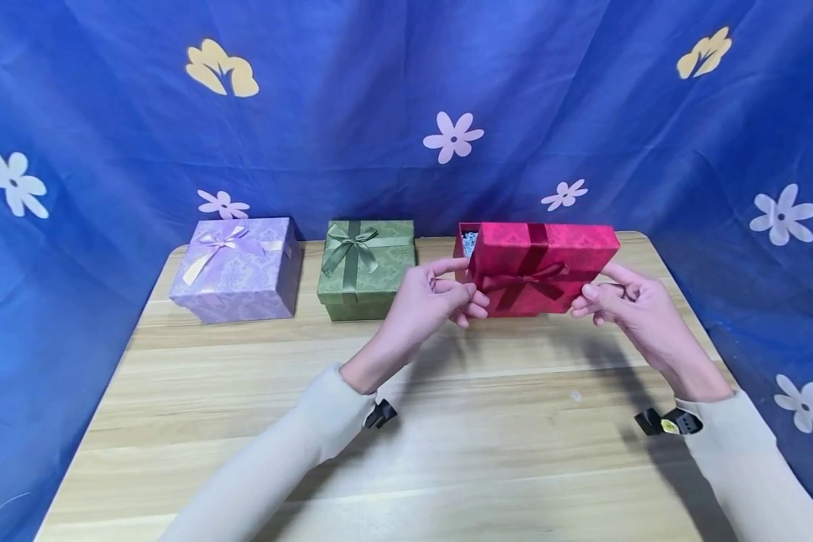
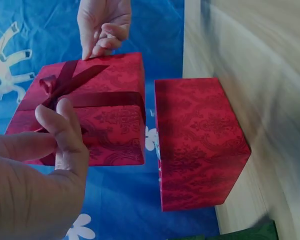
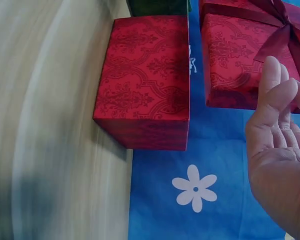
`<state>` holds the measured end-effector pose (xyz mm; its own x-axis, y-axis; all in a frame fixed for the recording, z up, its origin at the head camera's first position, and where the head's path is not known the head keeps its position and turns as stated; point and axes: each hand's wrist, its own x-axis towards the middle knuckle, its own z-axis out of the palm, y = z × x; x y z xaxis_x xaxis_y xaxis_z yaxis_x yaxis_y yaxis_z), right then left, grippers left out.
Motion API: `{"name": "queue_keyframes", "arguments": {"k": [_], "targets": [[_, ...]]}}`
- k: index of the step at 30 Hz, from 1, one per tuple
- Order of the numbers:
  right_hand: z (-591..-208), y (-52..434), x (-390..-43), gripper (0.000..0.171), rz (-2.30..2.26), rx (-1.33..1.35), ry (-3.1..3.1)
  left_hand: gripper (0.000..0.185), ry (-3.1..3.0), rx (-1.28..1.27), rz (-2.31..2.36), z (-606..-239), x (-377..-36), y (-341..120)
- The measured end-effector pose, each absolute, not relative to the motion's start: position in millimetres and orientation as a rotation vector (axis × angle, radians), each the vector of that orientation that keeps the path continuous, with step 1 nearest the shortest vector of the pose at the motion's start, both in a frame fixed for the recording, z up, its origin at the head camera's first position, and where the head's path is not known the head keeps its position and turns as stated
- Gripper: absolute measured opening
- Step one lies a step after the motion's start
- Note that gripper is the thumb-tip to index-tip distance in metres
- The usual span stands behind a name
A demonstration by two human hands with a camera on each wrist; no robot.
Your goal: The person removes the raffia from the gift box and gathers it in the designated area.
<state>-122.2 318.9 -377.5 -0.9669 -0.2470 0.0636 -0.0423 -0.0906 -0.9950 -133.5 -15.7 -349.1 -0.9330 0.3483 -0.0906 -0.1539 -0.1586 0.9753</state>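
Bilaterally, my left fingers (image 1: 450, 265) and right fingers (image 1: 598, 295) pinch opposite ends of the red lid (image 1: 549, 260), held clear above the red box (image 2: 202, 145) on the counter (image 1: 474, 452); I do best keeping both ends level, so neither catches the box.

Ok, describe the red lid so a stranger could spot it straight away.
On the wooden table, find the red box, rightmost of three. The red lid is held off it, between the left hand and the right hand. It alone is raised and tilted; the lavender box and green box have theirs on.
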Motion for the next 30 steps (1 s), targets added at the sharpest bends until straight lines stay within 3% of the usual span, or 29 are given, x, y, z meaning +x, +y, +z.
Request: {"name": "queue_keyframes", "arguments": {"k": [10, 16, 30], "targets": [[-388.0, 324.7, -89.4, 0.028, -2.099, -0.421, 2.242, 0.04, 1.68, 0.191, 2.159, -348.4, -106.5, -19.7], [-397.4, 326.5, -73.9, 0.052, -2.152, -0.384, 2.171, 0.046, 1.658, 0.184, 2.152, -355.6, -95.0, -21.0], [-417.4, 326.9, -54.9, 0.047, -2.188, -0.502, 1.781, 0.063, 1.835, 0.264, 2.049, -389.2, -71.4, -25.3]]}}
